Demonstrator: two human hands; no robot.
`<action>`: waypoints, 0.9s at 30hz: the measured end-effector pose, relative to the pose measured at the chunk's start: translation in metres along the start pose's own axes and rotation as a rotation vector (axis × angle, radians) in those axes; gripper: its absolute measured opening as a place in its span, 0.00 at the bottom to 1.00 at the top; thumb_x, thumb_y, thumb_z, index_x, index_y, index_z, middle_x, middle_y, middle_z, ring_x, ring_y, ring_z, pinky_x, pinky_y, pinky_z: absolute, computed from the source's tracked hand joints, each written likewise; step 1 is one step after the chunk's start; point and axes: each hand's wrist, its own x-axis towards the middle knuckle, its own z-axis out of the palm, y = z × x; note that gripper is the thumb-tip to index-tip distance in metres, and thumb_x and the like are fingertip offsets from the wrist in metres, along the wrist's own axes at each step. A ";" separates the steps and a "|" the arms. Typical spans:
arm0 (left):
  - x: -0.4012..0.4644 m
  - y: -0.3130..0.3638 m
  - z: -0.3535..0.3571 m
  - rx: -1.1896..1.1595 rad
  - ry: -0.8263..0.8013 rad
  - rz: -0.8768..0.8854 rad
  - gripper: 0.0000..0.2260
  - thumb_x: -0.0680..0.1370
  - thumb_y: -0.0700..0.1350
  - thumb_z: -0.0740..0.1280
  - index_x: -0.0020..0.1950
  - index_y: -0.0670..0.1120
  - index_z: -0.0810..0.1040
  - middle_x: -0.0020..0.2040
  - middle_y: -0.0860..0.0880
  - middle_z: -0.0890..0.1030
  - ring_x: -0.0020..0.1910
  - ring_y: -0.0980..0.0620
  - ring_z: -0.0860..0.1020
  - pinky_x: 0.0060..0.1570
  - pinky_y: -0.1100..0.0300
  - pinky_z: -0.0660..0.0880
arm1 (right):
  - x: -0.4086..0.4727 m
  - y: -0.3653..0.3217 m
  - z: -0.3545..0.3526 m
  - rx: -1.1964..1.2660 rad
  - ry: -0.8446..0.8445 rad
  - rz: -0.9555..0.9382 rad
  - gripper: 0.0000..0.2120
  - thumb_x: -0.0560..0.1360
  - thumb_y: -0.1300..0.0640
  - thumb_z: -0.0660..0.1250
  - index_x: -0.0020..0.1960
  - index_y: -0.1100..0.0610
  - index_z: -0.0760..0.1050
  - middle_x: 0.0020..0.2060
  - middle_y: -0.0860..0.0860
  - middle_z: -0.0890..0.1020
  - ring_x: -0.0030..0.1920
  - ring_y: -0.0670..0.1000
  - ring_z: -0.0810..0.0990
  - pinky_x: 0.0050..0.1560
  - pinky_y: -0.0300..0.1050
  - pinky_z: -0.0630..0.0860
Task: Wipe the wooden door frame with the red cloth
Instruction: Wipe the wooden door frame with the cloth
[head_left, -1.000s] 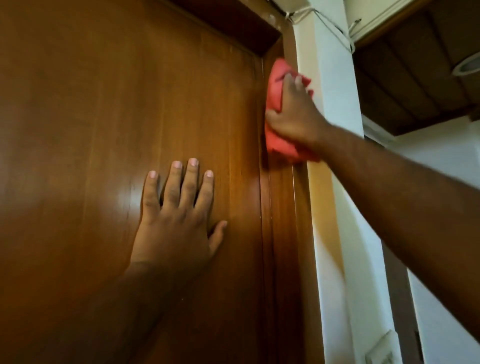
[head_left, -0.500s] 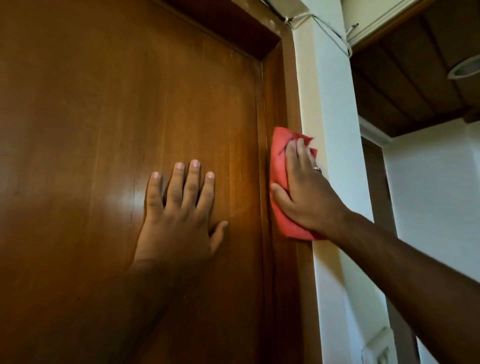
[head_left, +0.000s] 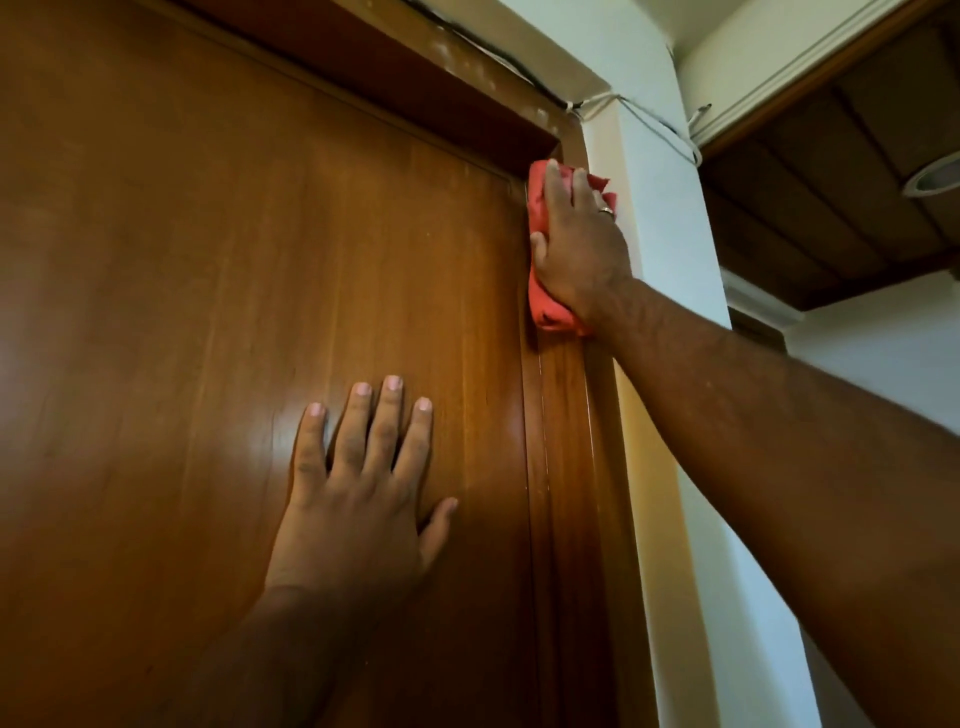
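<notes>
The wooden door frame (head_left: 576, 441) runs up the right side of a closed brown door (head_left: 208, 312) and turns left along the top. My right hand (head_left: 579, 244) presses the red cloth (head_left: 545, 306) flat against the frame just below its top right corner; cloth shows above the fingers and below the palm. There is a ring on one finger. My left hand (head_left: 363, 493) lies flat on the door panel, fingers spread, holding nothing.
A white wall pillar (head_left: 670, 218) stands right of the frame, with thin white cables (head_left: 649, 122) at its top. Dark wooden ceiling panels (head_left: 831, 171) and a round ceiling light (head_left: 935, 176) are at the upper right. White specks dot the frame's top piece.
My right hand with the cloth went down the frame, then back up near the top corner. The camera tilted up. My left hand stayed on the door.
</notes>
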 end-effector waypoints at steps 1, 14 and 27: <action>0.000 0.000 -0.001 0.009 -0.010 -0.002 0.37 0.77 0.66 0.52 0.79 0.43 0.62 0.80 0.36 0.60 0.79 0.36 0.58 0.74 0.32 0.50 | -0.003 -0.001 0.001 -0.012 0.015 0.011 0.33 0.79 0.51 0.61 0.78 0.55 0.50 0.78 0.59 0.56 0.73 0.64 0.64 0.65 0.56 0.73; 0.035 -0.038 -0.031 0.049 -0.027 0.031 0.40 0.76 0.69 0.39 0.83 0.47 0.47 0.83 0.41 0.49 0.81 0.40 0.47 0.76 0.39 0.42 | -0.067 0.007 0.006 0.028 -0.042 0.012 0.35 0.78 0.48 0.61 0.78 0.57 0.49 0.78 0.61 0.53 0.76 0.65 0.57 0.68 0.57 0.69; 0.090 -0.210 -0.085 0.228 0.063 -0.101 0.42 0.73 0.75 0.39 0.82 0.56 0.48 0.83 0.44 0.51 0.81 0.41 0.51 0.76 0.38 0.50 | 0.087 0.002 -0.011 0.470 0.137 0.118 0.21 0.82 0.57 0.49 0.73 0.61 0.62 0.67 0.60 0.73 0.65 0.57 0.73 0.56 0.41 0.66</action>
